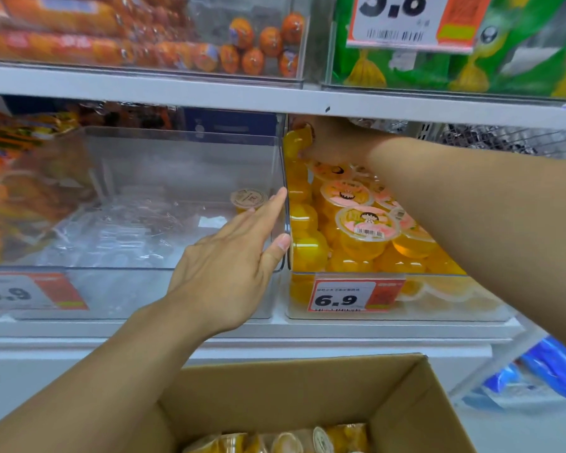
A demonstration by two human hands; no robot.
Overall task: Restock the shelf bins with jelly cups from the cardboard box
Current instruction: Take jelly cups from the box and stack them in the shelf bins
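right hand (332,140) way back in the full bin (406,308), fingers curled round a yellow jelly cup (294,143); left hand (229,266) flat, fingers straight against the near-empty bin (177,289); cardboard box (307,387) below

Yellow jelly cups (366,228) heap the right clear bin (373,308); more lie in the open cardboard box (406,403).

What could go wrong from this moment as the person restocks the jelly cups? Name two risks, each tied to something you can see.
1. The right bin is heaped with jelly cups; the cup that the right hand pushes in at the back might dislodge others over the front.
2. The left hand presses on the wall of the nearly empty left bin, which might shift it.
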